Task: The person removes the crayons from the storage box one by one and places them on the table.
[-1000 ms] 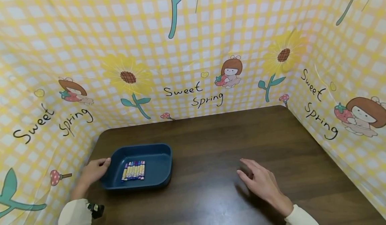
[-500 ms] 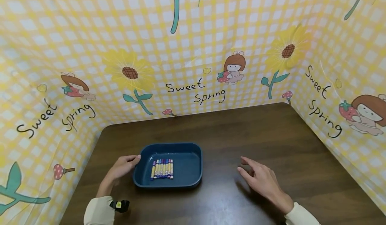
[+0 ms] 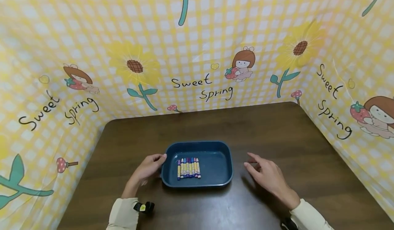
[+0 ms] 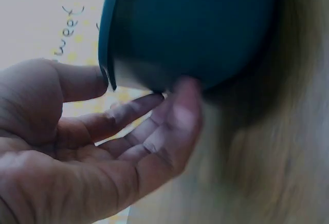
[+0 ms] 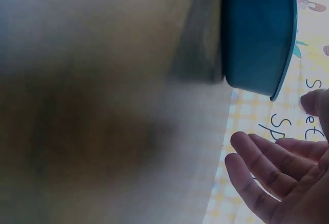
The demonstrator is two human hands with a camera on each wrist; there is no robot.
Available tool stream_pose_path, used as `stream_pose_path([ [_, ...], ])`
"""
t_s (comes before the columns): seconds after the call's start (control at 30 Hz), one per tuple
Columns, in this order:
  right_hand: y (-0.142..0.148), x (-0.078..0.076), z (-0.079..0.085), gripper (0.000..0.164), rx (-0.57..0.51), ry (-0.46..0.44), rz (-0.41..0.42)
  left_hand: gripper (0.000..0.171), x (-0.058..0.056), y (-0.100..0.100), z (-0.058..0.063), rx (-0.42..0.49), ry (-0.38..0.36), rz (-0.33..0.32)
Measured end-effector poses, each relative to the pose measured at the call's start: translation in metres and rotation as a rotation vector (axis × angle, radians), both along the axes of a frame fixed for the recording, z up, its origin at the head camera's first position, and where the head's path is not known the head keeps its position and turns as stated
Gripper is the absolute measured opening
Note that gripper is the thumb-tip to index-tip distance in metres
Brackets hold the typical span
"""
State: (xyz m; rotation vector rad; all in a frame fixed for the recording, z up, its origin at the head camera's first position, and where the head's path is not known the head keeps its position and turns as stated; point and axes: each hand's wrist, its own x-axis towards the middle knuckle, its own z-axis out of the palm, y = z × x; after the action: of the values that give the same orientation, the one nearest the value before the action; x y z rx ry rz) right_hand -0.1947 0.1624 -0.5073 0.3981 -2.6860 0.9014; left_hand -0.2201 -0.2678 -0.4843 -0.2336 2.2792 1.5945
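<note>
A dark blue rectangular tray (image 3: 217,170) with rounded corners is near the middle of the table. Inside its left half lies a row of several crayons (image 3: 189,169) in yellow wrappers, side by side, with purple, blue and pink ends. My left hand (image 3: 150,168) grips the tray's left end: in the left wrist view the thumb (image 4: 85,81) is on the rim and the fingers (image 4: 169,126) curl below it beside the outer wall. Just right of the tray, my right hand (image 3: 272,178) is held with relaxed, spread fingers, apart from it and holding nothing.
The brown wooden table (image 3: 261,127) has rounded back corners. A yellow checked cloth (image 3: 191,48) printed with sunflowers and lettering hangs around its back and sides. Black straps with small devices (image 3: 144,207) sit at both wrists.
My left hand has moved the tray, crayons inside, rightward from the table's left side to near its middle. The right hand has stayed in about the same place.
</note>
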Motion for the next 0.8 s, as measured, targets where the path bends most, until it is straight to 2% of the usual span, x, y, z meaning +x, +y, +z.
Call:
stream_pose_path([
  [0.1, 0.001, -0.006, 0.005, 0.039, -0.025, -0.032, 0.010, 0.053, 0.001, 0.008, 0.001, 0.035, 0.004, 0.007],
  [0.33, -0.002, -0.018, 0.016, 0.026, -0.108, -0.029, -0.016, 0.053, 0.007, 0.007, 0.000, 0.079, 0.011, -0.030],
  [0.47, -0.013, -0.026, 0.032, 0.023, -0.132, 0.000, -0.031, 0.055, 0.008, 0.007, -0.001, 0.090, 0.013, -0.040],
  [0.6, -0.032, -0.035, 0.052, 0.021, -0.150, 0.010, 0.007, 0.054, 0.008, 0.007, 0.000, 0.096, 0.003, -0.023],
  [0.7, -0.050, -0.040, 0.063, 0.020, -0.163, -0.051, 0.051, 0.051, 0.008, 0.005, 0.000, 0.104, -0.004, -0.025],
  [0.8, -0.068, -0.044, 0.070, 0.020, -0.187, -0.177, 0.096, 0.049, 0.010, 0.004, -0.002, 0.118, -0.009, -0.036],
])
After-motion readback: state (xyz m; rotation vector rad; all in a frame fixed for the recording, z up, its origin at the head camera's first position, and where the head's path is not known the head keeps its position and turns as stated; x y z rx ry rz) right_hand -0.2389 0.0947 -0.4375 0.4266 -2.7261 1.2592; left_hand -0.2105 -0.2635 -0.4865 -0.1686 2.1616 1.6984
